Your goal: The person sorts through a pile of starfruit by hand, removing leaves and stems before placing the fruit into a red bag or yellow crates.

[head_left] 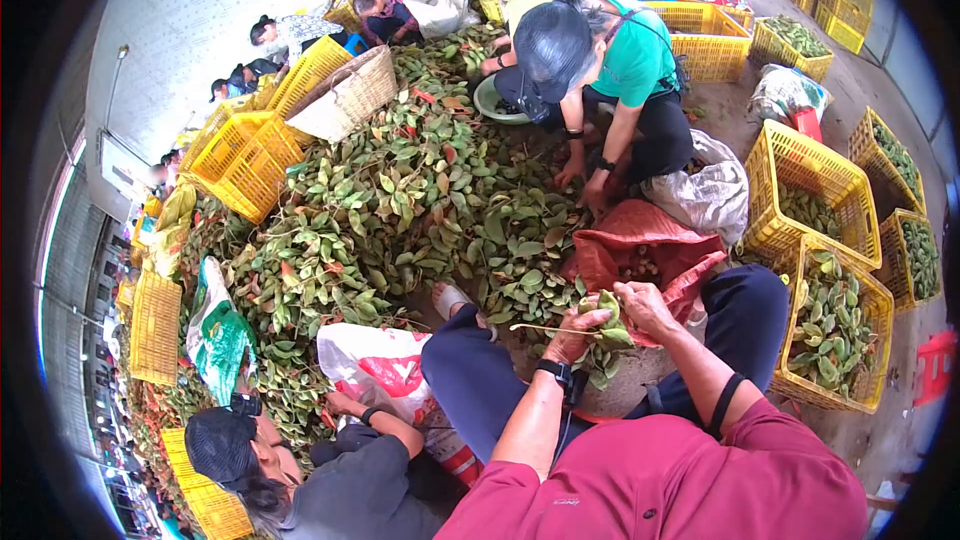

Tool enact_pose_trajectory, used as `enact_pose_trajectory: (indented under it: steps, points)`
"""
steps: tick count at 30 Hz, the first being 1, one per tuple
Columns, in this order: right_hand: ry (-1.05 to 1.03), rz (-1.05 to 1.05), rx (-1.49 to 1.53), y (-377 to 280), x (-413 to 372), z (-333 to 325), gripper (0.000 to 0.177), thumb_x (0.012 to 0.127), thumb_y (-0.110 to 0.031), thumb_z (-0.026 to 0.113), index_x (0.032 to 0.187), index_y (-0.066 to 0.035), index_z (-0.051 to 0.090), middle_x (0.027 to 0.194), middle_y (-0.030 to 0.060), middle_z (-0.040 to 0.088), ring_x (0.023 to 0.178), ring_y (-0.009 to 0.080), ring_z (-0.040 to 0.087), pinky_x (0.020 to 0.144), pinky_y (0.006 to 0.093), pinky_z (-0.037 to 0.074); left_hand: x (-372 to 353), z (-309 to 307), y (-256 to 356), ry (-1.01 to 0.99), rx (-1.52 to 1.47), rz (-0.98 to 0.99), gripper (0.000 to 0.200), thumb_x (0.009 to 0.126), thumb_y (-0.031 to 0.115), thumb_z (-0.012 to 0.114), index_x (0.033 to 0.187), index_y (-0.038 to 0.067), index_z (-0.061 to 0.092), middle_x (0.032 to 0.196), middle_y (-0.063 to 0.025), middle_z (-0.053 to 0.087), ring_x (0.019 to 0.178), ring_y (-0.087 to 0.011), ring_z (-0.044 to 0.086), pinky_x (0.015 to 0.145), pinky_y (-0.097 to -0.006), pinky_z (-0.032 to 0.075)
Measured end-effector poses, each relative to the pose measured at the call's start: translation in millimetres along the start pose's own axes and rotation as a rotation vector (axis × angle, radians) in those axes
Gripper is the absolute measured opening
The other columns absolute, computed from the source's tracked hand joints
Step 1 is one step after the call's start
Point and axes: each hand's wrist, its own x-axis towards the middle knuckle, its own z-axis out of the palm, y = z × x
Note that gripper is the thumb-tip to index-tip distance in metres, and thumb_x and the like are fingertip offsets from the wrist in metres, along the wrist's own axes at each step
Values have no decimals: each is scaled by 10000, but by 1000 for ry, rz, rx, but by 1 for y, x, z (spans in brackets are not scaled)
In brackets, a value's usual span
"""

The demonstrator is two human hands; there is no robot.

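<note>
My left hand (572, 333) is closed around a leafy branch (612, 332), whose bare stem pokes out to the left. Just to the right, my right hand (648, 310) has its fingers drawn together at the top of the leaves. Whatever it pinches is hidden or too small to make out. In front of both hands lies a red mesh sack (648, 230), its mouth spread, with small roundish brownish pieces (640, 266) inside. Leaves from the branch hang down between my knees.
A large heap of leafy branches (400, 190) spreads ahead. A co-worker in green (640, 55) bends over it; another in dark grey (360, 485) sits at left. Yellow crates (835, 340) with leaves stand at right. A white-and-red sack (375, 365) lies beside my left knee.
</note>
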Motion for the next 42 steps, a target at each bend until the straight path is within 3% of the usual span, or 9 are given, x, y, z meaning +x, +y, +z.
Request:
enact_pose_trajectory:
  steps: [5,6,9,11,14,17,25,36,42]
  points:
    - [-168,-702,-380,27,9,-15,409,910,-298,626,1106,58,676,1139,213,687,1039,266,675,902,332,512,6,-11,-10,18,64,-9,399,874,144,701,1260,63,641,1078,5,675,952,-111,647,867,-284,528]
    - [-70,-34,86,-12,-15,-14,413,879,-265,661,1143,52,687,1117,193,702,1017,266,675,900,330,510,8,-15,-14,26,78,-24,411,874,144,705,1272,65,636,1088,4,675,961,-111,648,870,-285,531]
    - [-108,74,-7,-19,-20,-25,446,850,-267,697,1157,56,692,1098,173,710,1006,242,667,890,330,512,5,-5,-7,-10,58,-54,418,870,144,711,1275,70,636,1103,-4,677,970,-117,652,858,-287,540]
    - [-213,83,86,-3,-14,-30,436,857,-296,712,1124,49,706,1086,139,718,997,199,658,855,339,522,4,-3,-5,11,180,-59,504,853,148,687,1338,51,592,1171,-15,670,1028,-132,642,920,-303,524]
    - [-276,-532,-11,35,3,-33,416,896,-327,705,1097,37,712,1039,87,723,991,171,644,857,330,519,8,-10,-11,-13,222,38,542,837,154,715,1354,54,589,1183,-15,661,1051,-141,630,937,-311,519]
    - [-260,122,148,-29,-26,-34,438,964,-415,646,1086,-4,729,972,53,702,917,135,603,826,300,490,9,-12,-8,-54,62,-27,575,835,117,717,1384,31,566,1208,-30,654,1065,-151,632,949,-320,526]
    - [-263,172,701,-6,-21,-17,367,1013,-350,591,1144,-35,724,1048,34,725,898,105,645,820,287,528,3,8,4,73,131,15,572,843,63,702,1391,-4,549,1178,-58,680,1012,-157,670,922,-309,546]
    - [-216,121,333,-7,-19,-20,355,959,-407,667,991,-61,740,782,0,653,604,91,546,494,287,437,7,6,-6,103,231,127,471,840,23,682,1306,-2,613,1152,-64,688,993,-149,668,904,-308,551]
    - [-152,349,742,7,-13,-10,210,932,-317,679,877,-119,719,683,-9,585,497,75,474,421,260,357,4,22,8,120,437,143,412,847,18,696,1253,8,631,1080,-34,690,927,-115,654,849,-272,547]
